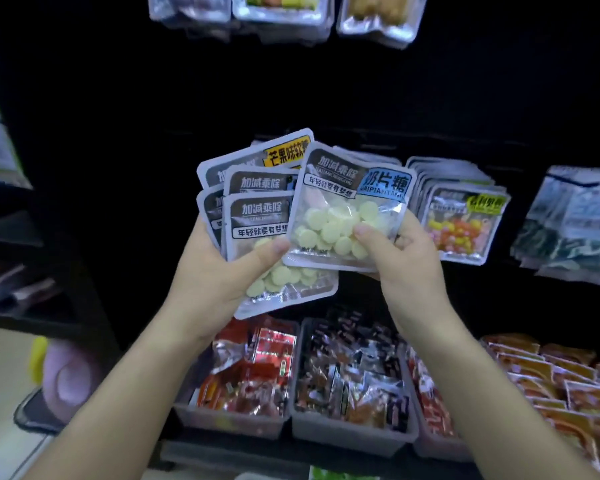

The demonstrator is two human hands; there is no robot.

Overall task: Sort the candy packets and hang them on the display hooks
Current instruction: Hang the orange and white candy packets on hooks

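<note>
My left hand grips a fanned stack of candy packets, grey-topped with clear windows; the front one shows pale round tablets, and one at the back carries a yellow label. My right hand pinches a single packet of pale round tablets with a blue label, thumb on its front, overlapping the stack's right side. Behind it, packets of mixed-colour candy with a green label hang in a row on the dark display. The hooks themselves are hidden.
More grey packets hang at the right and others along the top. Below stand clear bins of red and dark snack packs, with orange packs at the right. A dark shelf unit is at the left.
</note>
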